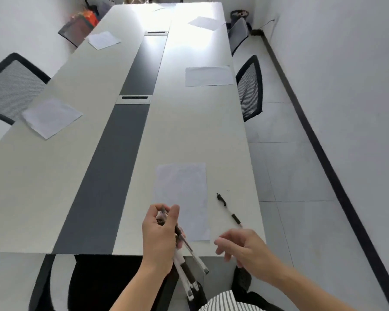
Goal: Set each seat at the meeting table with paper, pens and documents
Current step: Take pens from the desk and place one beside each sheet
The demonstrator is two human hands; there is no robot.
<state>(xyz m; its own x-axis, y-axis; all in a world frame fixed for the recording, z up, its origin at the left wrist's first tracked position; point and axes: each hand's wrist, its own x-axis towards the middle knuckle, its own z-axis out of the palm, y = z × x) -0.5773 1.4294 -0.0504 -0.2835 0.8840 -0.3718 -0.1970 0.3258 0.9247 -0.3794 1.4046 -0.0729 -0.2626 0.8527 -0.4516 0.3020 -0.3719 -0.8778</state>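
Left hand (160, 234) grips several pens (189, 272) (light, stiff, likely slippery; pinch one mid-barrel); right hand (245, 248) loose, empty, near a laid pen (229, 209).

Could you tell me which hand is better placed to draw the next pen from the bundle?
Right. The right hand is empty, fingers loose, beside the pens; the left hand is busy gripping them, so it likely cannot pick one out.

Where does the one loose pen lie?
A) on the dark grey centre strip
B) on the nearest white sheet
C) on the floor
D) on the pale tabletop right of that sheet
D: the slim black-and-white pen lies on the bare pale tabletop, right of the nearest white paper sheet and clear of it.
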